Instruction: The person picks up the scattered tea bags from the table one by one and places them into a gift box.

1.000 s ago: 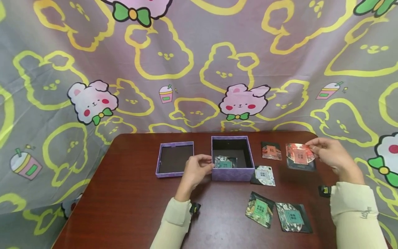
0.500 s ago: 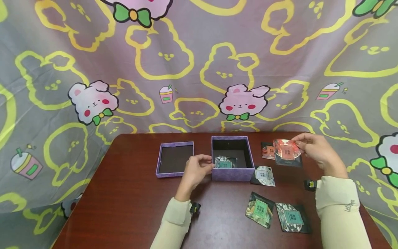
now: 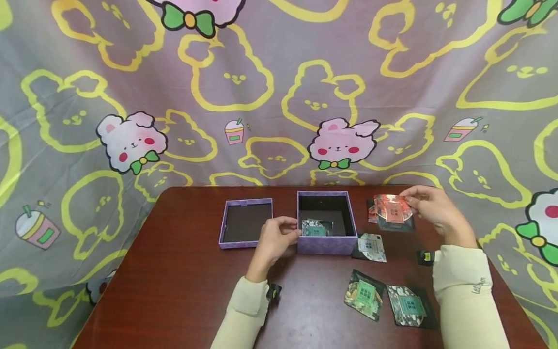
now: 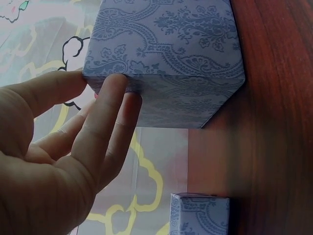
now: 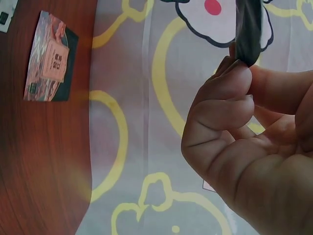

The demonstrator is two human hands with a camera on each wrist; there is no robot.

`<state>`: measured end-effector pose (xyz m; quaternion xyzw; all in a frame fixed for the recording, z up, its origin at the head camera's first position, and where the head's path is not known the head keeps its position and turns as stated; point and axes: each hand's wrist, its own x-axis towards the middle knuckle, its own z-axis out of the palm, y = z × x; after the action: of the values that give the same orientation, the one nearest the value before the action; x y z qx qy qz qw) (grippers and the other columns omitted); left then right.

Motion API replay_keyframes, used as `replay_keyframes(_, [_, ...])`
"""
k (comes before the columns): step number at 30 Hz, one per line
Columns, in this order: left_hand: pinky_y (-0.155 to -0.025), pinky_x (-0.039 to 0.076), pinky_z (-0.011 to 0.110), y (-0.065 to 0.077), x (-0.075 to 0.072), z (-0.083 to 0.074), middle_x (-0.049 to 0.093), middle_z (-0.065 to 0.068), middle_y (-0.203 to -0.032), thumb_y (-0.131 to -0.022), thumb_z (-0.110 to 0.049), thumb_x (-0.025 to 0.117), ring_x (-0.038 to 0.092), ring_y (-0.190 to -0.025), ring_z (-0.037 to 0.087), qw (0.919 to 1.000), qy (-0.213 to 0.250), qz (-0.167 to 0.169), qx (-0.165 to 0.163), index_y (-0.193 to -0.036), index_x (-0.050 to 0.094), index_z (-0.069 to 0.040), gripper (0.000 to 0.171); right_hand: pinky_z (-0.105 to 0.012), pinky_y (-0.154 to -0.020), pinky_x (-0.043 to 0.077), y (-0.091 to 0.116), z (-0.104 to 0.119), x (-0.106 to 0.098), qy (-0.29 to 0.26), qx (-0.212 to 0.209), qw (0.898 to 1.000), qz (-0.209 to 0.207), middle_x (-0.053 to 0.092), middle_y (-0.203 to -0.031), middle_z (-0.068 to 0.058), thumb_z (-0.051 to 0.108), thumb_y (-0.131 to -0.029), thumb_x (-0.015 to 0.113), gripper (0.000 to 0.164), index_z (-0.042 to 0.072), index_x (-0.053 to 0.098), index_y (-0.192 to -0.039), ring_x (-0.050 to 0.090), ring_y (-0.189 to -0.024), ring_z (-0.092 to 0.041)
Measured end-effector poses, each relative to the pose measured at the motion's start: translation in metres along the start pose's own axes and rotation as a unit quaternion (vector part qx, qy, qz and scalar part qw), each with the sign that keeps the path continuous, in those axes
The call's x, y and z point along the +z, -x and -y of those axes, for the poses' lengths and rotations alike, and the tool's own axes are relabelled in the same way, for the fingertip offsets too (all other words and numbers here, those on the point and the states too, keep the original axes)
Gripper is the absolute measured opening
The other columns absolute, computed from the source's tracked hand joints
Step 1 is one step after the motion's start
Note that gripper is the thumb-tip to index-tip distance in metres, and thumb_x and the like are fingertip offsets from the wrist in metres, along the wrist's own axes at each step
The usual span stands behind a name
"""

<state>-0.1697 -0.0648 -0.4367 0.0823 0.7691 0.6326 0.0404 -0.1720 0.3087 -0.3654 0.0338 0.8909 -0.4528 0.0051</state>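
In the head view my right hand (image 3: 429, 206) pinches a red and dark sachet (image 3: 394, 212) by its upper right corner. It hangs raised over the back right of the table, partly covering another red sachet (image 3: 371, 212). From the right wrist view, the held sachet (image 5: 248, 32) appears nearly edge-on between thumb and fingers, while the other red one lies flat on the wood. My left hand (image 3: 276, 238) holds the front left corner of a purple patterned box (image 3: 327, 245), thumb and fingers either side of it. Inside the box lies a dark sachet with a teal label (image 3: 315, 230).
Left of the box rests its shallow purple lid (image 3: 223, 228), inside facing up. A white-labelled sachet (image 3: 371, 247) sits by the box's right corner. Nearer the front are a green sachet (image 3: 365, 294) and a teal-labelled one (image 3: 410, 305). A patterned curtain (image 3: 261, 97) hangs behind the table.
My right hand has carried the red sachet leftward and slightly up, so that it overlaps the other red sachet in view. My left hand stays at the box corner.
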Motion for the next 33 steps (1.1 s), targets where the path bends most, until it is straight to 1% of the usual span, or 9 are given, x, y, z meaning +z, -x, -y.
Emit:
replay_keyframes(5, [-0.059,0.056,0.027,0.0,0.0,-0.001,0.064,0.01,-0.084,-0.076,-0.001,0.073,0.065,-0.073,0.017,1.0,-0.001,0.0,-0.005,-0.097,0.065,0.0,0.023,-0.032,-0.048,0.045,-0.003,0.005,0.006,-0.004,0.0,1.0,0.005,0.052,-0.078,-0.013,0.015,-0.097,0.043,0.023,0.0,0.057,-0.108,0.05,-0.065,-0.023])
replay_keyframes(10, [-0.06,0.056,0.028,0.001,0.0,-0.004,0.064,0.016,-0.088,-0.077,0.001,0.071,0.065,-0.077,0.023,1.0,0.004,0.004,-0.004,-0.099,0.064,0.003,0.024,-0.032,-0.051,0.046,-0.007,0.01,0.012,-0.018,0.007,1.0,0.011,0.054,-0.081,-0.012,0.015,-0.096,0.045,0.023,0.0,0.056,-0.109,0.05,-0.069,-0.025])
replay_keyframes(12, [-0.061,0.056,0.029,0.003,0.0,-0.01,0.064,0.019,-0.09,-0.077,0.003,0.07,0.065,-0.078,0.027,1.0,0.003,0.005,-0.003,-0.1,0.063,0.005,0.024,-0.032,-0.052,0.047,-0.009,0.012,0.015,-0.025,0.007,1.0,0.017,0.055,-0.082,-0.012,0.015,-0.096,0.045,0.023,0.0,0.056,-0.109,0.051,-0.069,-0.024])
replay_keyframes(17, [-0.062,0.056,0.03,0.014,-0.001,-0.034,0.063,0.023,-0.09,-0.078,0.006,0.068,0.065,-0.08,0.031,1.0,-0.006,0.003,0.001,-0.1,0.062,0.008,0.023,-0.031,-0.052,0.047,-0.011,0.017,0.022,-0.036,-0.006,0.999,0.035,0.054,-0.081,-0.014,0.015,-0.097,0.045,0.023,0.001,0.057,-0.109,0.051,-0.067,-0.022])
replay_keyframes(20, [-0.063,0.057,0.032,0.016,-0.001,-0.038,0.063,0.024,-0.091,-0.078,0.006,0.067,0.065,-0.081,0.032,1.0,-0.004,0.005,0.003,-0.1,0.062,0.009,0.022,-0.031,-0.052,0.048,-0.013,0.02,0.027,-0.046,-0.007,0.998,0.037,0.054,-0.081,-0.014,0.014,-0.096,0.045,0.022,0.001,0.057,-0.109,0.051,-0.067,-0.022])
replay_keyframes(24, [-0.063,0.057,0.034,0.008,0.0,-0.021,0.063,0.023,-0.09,-0.077,0.007,0.068,0.065,-0.08,0.031,1.0,0.006,0.005,-0.001,-0.1,0.062,0.008,0.023,-0.031,-0.05,0.047,-0.015,0.024,0.035,-0.06,-0.004,0.997,0.044,0.051,-0.082,-0.014,0.011,-0.096,0.045,0.021,0.0,0.057,-0.109,0.05,-0.066,-0.025])
replay_keyframes(27, [-0.061,0.057,0.031,0.002,0.001,-0.007,0.064,0.018,-0.089,-0.076,0.005,0.07,0.065,-0.077,0.026,0.9999,0.011,0.004,-0.005,-0.099,0.064,0.005,0.024,-0.031,-0.047,0.044,-0.017,0.029,0.041,-0.062,-0.005,0.997,0.049,0.048,-0.08,-0.014,0.011,-0.096,0.045,0.02,0.001,0.058,-0.109,0.047,-0.064,-0.023])
replay_keyframes(30, [-0.059,0.056,0.027,0.0,0.001,-0.001,0.065,0.013,-0.087,-0.076,0.002,0.071,0.066,-0.075,0.019,0.9999,0.011,0.001,-0.006,-0.099,0.065,0.002,0.024,-0.03,-0.045,0.042,-0.02,0.034,0.047,-0.065,-0.002,0.997,0.052,0.047,-0.078,-0.013,0.012,-0.096,0.046,0.02,0.003,0.058,-0.109,0.046,-0.061,-0.02])
replay_keyframes(33, [-0.059,0.056,0.026,0.0,0.001,0.0,0.065,0.011,-0.086,-0.076,0.0,0.073,0.065,-0.074,0.016,1.0,0.01,0.0,-0.001,-0.098,0.065,0.001,0.024,-0.031,-0.04,0.04,-0.021,0.038,0.051,-0.068,0.01,0.996,0.055,0.048,-0.079,-0.014,0.014,-0.096,0.046,0.02,0.005,0.057,-0.11,0.043,-0.056,-0.018])
